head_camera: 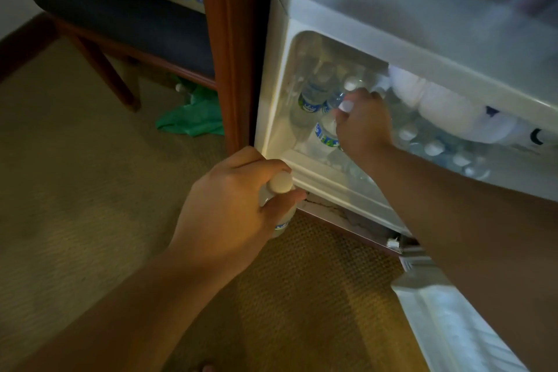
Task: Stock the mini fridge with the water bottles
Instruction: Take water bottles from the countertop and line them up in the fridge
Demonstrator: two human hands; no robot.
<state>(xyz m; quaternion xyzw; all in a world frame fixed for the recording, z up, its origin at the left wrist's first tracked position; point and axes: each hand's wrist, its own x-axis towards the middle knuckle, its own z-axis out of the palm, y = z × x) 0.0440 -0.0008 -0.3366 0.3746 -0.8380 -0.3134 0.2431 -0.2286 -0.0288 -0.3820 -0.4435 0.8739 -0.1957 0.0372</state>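
Note:
The white mini fridge (392,15) stands open, lit inside, with several small water bottles packed on its floor (431,145). My right hand (363,124) reaches inside and grips the top of a clear bottle with a blue-green label (324,134) at the front left. More bottles stand behind it (314,96). My left hand (229,208) is just outside the fridge's lower left corner, fingers curled round another upright bottle; its white cap (280,182) shows above my thumb.
The fridge door (447,320) hangs open at the lower right. A wooden cabinet panel (232,48) borders the fridge on the left. A chair with a dark cushion (120,15) holds a printed carton. A green plastic bag (196,118) lies on the carpet beneath it.

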